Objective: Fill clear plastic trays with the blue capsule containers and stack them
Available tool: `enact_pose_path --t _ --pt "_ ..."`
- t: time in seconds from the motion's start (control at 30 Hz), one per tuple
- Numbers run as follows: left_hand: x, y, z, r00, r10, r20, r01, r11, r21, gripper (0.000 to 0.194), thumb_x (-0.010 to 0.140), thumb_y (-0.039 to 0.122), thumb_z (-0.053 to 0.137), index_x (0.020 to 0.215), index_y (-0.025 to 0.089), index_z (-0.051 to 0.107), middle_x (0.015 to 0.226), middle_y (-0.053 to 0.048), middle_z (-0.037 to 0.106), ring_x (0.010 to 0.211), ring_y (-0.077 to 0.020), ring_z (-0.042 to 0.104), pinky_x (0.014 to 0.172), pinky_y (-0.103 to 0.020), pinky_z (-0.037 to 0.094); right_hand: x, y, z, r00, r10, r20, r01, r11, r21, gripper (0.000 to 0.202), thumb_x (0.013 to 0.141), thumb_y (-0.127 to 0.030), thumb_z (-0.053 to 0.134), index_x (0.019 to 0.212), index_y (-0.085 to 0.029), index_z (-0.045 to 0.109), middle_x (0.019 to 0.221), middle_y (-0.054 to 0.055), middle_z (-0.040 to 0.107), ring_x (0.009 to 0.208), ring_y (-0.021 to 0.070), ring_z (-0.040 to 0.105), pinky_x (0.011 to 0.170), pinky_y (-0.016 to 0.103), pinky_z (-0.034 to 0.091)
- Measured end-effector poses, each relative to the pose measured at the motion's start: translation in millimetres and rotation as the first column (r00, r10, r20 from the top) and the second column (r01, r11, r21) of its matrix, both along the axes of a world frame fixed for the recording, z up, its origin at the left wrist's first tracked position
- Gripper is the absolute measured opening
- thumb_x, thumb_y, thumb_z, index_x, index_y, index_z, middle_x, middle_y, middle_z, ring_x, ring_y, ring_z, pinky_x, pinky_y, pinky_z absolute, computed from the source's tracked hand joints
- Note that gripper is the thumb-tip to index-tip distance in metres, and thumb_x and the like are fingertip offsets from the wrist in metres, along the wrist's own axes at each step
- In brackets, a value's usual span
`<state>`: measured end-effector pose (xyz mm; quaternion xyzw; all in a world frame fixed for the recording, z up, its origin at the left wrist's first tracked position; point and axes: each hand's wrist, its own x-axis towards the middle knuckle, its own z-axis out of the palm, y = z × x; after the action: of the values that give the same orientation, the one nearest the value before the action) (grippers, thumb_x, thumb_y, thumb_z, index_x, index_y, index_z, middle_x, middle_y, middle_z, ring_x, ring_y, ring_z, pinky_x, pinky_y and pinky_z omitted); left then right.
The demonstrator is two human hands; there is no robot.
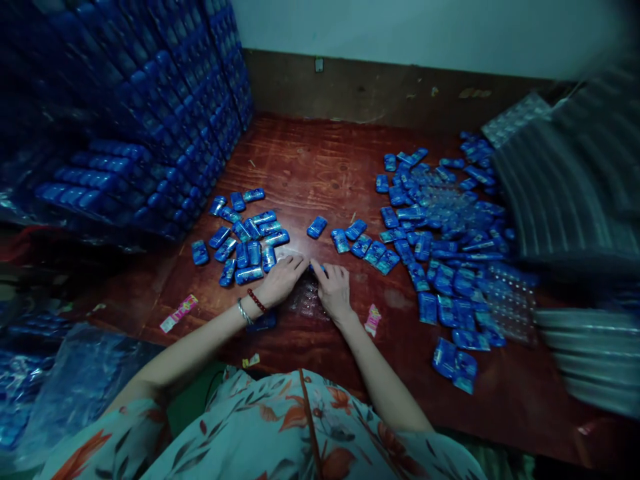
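Note:
In the middle of the table, a clear moulded plastic tray (306,298) lies between my hands. My left hand (283,281), with a red bead bracelet and a pale bangle at the wrist, bends its fingers over the tray's far left edge. Opposite it, my right hand (334,291) has its fingers closed at the tray's far right corner. A bit of a small blue packet (315,268) shows at these right fingertips; most of it is hidden. Close to my left fingers lies a loose group of blue packets (249,275).
Tall stacks of packed blue trays (165,120) rise at the left. A large heap of blue packets (450,233) covers the right side, with clear trays (510,300) among it. Stacked empty trays (565,173) stand far right. Pink wrappers (373,320) lie near the front.

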<state>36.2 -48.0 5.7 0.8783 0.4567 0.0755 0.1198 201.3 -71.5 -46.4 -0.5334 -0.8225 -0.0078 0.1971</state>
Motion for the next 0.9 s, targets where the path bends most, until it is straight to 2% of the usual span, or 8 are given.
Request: enact_pose_path --t 0.13,0.23,0.33,0.43,0.5,0.57,0.7,0.9 --pt "-17 -6 -11.6 0.944 0.179 0.276 -0.200 0.979 0.049 0.048 0.092 0.022 0.042 0.139 0.015 0.031 0.127 -0.015 0.051 0.112 -0.0237 0.051 0.093 -0.039 0.044 3 13 6.1 0.997 0.057 -0.045 -0.057 0.998 -0.003 0.044 0.092 -0.016 0.038 0.135 -0.018 0.042 0.093 0.008 0.059 0.087 0.0207 0.050 0.084 0.036 0.036" --pt "-45 -12 -17.7 0.870 0.325 0.372 -0.378 0.922 0.079 0.043 0.094 0.027 0.040 0.136 0.018 0.037 0.124 -0.013 0.052 0.112 -0.0234 0.049 0.094 -0.039 0.043 5 7 15.2 0.988 0.067 -0.139 -0.059 0.996 0.065 0.040 0.094 -0.023 0.038 0.132 -0.015 0.044 0.098 0.011 0.059 0.089 0.0211 0.050 0.082 0.036 0.037" --pt "-72 -17 -22.9 0.928 0.329 0.172 -0.348 0.933 0.093 0.040 0.091 0.033 0.047 0.127 0.019 0.049 0.125 -0.012 0.053 0.105 -0.0264 0.051 0.089 -0.042 0.044 -5 -16 26.2 0.967 0.145 -0.209 -0.116 0.983 0.142 0.036 0.093 -0.022 0.040 0.126 -0.014 0.051 0.103 0.012 0.059 0.096 0.0213 0.049 0.084 0.035 0.037" --pt "-85 -16 -25.0 0.966 0.251 -0.056 -0.245 0.964 0.101 0.047 0.086 0.042 0.054 0.127 0.021 0.051 0.133 -0.012 0.048 0.103 -0.0298 0.048 0.085 -0.043 0.043 -31 -46 32.9 0.924 0.353 -0.146 -0.328 0.930 0.168 0.031 0.089 -0.022 0.046 0.118 -0.023 0.058 0.103 0.006 0.062 0.102 0.0190 0.050 0.090 0.034 0.034" --pt "-88 -12 -24.3 0.966 0.232 -0.115 -0.221 0.970 0.101 0.047 0.086 0.043 0.052 0.128 0.021 0.051 0.135 -0.011 0.047 0.101 -0.0289 0.048 0.083 -0.042 0.042 -47 -59 31.2 0.901 0.428 -0.074 -0.415 0.899 0.140 0.032 0.087 -0.022 0.049 0.117 -0.024 0.059 0.107 0.005 0.063 0.107 0.0194 0.048 0.094 0.036 0.031" --pt "-90 -9 -23.1 0.966 0.219 -0.137 -0.209 0.974 0.082 0.043 0.090 0.040 0.046 0.128 0.022 0.052 0.134 -0.011 0.049 0.096 -0.0262 0.049 0.081 -0.039 0.042 -54 -64 24.5 0.911 0.411 -0.035 -0.406 0.908 0.101 0.033 0.086 -0.020 0.050 0.117 -0.022 0.059 0.110 0.006 0.063 0.109 0.0199 0.048 0.095 0.037 0.030" --pt "-90 -13 -25.0 0.960 0.222 -0.169 -0.208 0.973 0.095 0.045 0.092 0.039 0.041 0.135 0.025 0.045 0.138 -0.009 0.046 0.098 -0.0274 0.048 0.080 -0.040 0.041 -39 -53 7.7 0.919 0.395 -0.004 -0.390 0.907 0.162 0.029 0.089 -0.015 0.044 0.110 -0.020 0.062 0.106 0.005 0.066 0.108 0.0182 0.050 0.098 0.037 0.031" --pt "-68 -43 -35.5 0.899 0.411 -0.150 -0.387 0.907 0.165 0.047 0.095 0.031 0.034 0.141 0.024 0.034 0.144 -0.010 0.038 0.119 -0.0345 0.040 0.090 -0.049 0.036 -7 -6 12.6 0.785 0.602 0.147 -0.616 0.782 0.089 0.034 0.094 -0.010 0.032 0.101 -0.018 0.065 0.099 0.006 0.068 0.106 0.0175 0.055 0.102 0.041 0.036"
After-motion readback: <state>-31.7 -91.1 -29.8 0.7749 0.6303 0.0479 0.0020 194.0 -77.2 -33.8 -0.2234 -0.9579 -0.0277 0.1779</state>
